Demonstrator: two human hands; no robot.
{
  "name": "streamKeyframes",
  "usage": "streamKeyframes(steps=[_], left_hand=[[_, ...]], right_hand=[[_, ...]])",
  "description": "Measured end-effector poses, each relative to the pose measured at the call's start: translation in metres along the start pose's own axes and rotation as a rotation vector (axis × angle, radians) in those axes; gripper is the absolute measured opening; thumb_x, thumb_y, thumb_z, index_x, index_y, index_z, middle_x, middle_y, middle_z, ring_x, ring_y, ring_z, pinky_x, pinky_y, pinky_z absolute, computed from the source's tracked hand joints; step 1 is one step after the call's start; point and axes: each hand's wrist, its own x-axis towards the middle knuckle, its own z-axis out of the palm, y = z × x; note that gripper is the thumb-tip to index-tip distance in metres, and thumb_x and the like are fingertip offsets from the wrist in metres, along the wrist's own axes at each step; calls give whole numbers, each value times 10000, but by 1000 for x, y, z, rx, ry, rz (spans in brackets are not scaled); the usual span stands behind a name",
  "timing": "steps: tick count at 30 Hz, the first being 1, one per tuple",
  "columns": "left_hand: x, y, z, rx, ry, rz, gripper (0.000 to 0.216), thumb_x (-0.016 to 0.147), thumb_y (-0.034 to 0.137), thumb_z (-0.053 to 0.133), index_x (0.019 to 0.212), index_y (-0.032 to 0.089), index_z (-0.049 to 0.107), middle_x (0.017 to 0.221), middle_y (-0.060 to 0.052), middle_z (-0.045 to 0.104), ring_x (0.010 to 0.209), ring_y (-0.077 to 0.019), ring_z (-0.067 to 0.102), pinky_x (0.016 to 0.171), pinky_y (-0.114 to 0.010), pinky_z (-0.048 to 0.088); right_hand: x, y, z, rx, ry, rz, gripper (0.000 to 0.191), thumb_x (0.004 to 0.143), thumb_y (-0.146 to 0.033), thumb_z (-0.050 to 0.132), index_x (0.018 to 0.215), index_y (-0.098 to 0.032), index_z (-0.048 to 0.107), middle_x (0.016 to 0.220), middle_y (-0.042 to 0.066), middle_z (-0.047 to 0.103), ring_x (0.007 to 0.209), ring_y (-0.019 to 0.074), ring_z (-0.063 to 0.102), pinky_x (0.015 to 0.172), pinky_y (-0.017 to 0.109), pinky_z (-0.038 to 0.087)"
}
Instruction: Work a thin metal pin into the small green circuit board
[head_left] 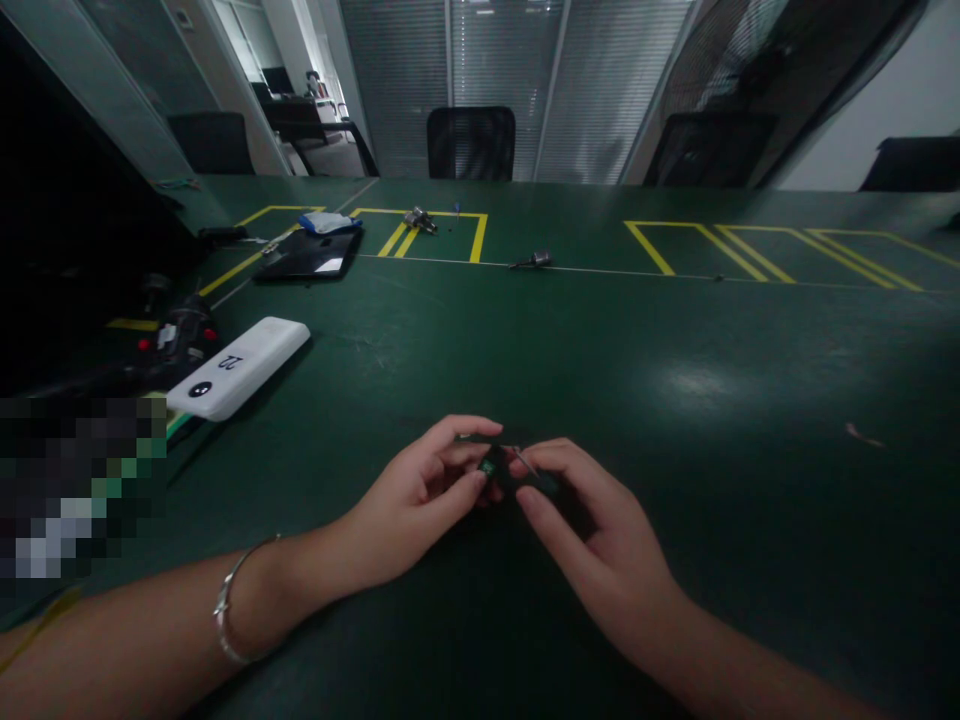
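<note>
Near the front middle of the table, my left hand [427,492] is closed on a small dark piece with a green marking [488,467], pinched between thumb and fingers. Just to its right, my right hand [600,530] grips a thin metal rod with a dark end [529,463] between thumb and forefinger. The rod's tip comes close to the dark piece; whether they touch I cannot tell. Fingers hide much of both items, so their exact kind is unclear.
On the left lie a white power bank marked 22 [247,368] and black gear with red knobs [180,335]. Farther back are a black tablet-like slab [307,255] with a blue-white packet [328,222] on it, metal parts [420,220] and a small dark tool [532,260].
</note>
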Motion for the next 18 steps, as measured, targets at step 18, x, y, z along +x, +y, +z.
streamKeyframes(steps=[18], left_hand=[[-1, -1, 0, 108, 148, 75, 239, 911, 177, 624, 1143, 203, 678, 1177, -60, 695, 1063, -170, 638, 909, -250, 507]], right_hand=[[3, -1, -3, -214, -31, 34, 174, 930, -169, 522, 949, -207, 691, 842, 24, 654, 778, 166, 615, 675, 301, 469]])
